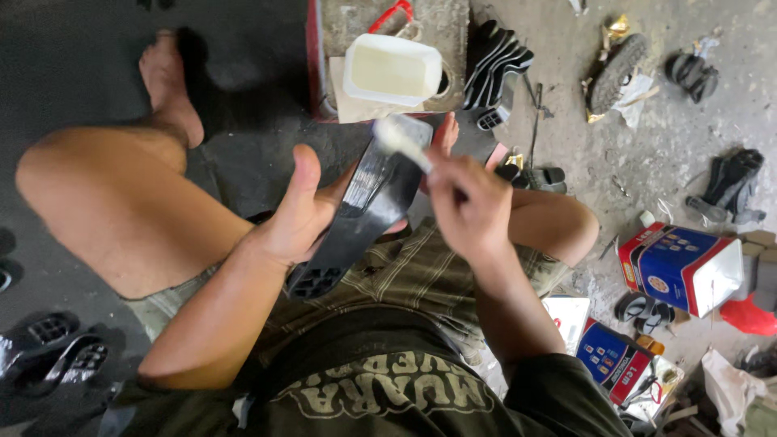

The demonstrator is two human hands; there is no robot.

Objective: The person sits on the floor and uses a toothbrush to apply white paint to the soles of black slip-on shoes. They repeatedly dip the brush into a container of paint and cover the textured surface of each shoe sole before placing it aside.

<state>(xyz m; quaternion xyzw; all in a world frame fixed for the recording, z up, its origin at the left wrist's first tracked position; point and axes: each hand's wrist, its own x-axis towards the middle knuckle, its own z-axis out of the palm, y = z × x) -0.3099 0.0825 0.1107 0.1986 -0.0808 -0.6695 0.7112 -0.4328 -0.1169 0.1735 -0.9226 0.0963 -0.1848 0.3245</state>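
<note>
Bare grey concrete floor [672, 137], dusty and stained, darker at the left of the frame. At upper centre, a red-edged low board [324, 48] carrying a white rectangular plastic tub [392, 69]. Just right of it, a fanned stack of black rubber soles [494, 61]. At upper right, a single black treaded sole [617, 71] on crumpled gold and white wrappers. Further right, dark crumpled scraps [728, 190]. At right centre, a red, blue and white rectangular tin can [680, 267] on its side. At lower right, a small blue and red carton [615, 360]. At lower left, black moulded sole pieces [53, 348].
</note>
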